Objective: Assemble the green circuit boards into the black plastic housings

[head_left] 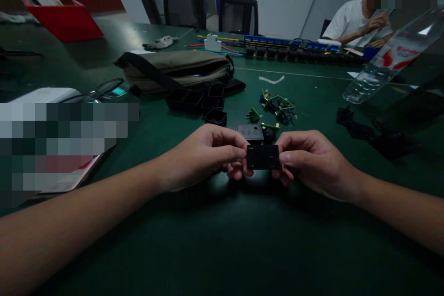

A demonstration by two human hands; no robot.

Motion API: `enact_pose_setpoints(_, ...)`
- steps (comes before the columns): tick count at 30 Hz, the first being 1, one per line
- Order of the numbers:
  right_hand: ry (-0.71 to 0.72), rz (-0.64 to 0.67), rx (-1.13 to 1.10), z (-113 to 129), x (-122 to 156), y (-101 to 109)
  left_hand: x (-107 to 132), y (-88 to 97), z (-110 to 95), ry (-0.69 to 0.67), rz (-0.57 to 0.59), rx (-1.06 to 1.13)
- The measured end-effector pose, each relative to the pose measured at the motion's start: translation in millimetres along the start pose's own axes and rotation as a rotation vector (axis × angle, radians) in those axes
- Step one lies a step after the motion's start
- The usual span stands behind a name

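Between my fingertips is a small black rectangular plastic piece (262, 157) with small slots, its flat face turned toward me. My left hand (213, 152) pinches its left edge; my right hand (310, 159) pinches the right edge. Just beyond it lies a dark grey lettered plate (249, 133), partly hidden by my left fingers. Several green circuit boards (282, 105) with components lie in a loose pile farther off. To their left sit several open black plastic boxes (185, 100), and another black box (215, 117) lies nearer my left hand.
A grey-brown bag (180, 69) with a black strap lies behind the boxes. A tilted plastic bottle (391, 55) stands right, near crumpled black material (385, 136). Wired rails (291, 48) span the green table (222, 240) at the back. A person in a white shirt (347, 18) sits across.
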State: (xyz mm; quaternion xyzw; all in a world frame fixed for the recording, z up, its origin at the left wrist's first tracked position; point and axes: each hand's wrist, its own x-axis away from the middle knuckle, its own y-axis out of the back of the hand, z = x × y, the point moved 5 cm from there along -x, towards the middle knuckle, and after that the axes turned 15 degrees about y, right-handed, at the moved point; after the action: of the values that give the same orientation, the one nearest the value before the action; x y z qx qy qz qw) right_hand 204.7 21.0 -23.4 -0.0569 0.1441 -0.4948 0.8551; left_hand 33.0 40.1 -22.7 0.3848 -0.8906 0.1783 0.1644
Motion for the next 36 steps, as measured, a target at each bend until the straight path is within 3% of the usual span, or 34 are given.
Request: enact_pose_setpoints(36,-0.004,-0.02,0.057,1.7,-0.8,-1.4,1.3,0.1,-0.7,0.027,0.004,-0.047)
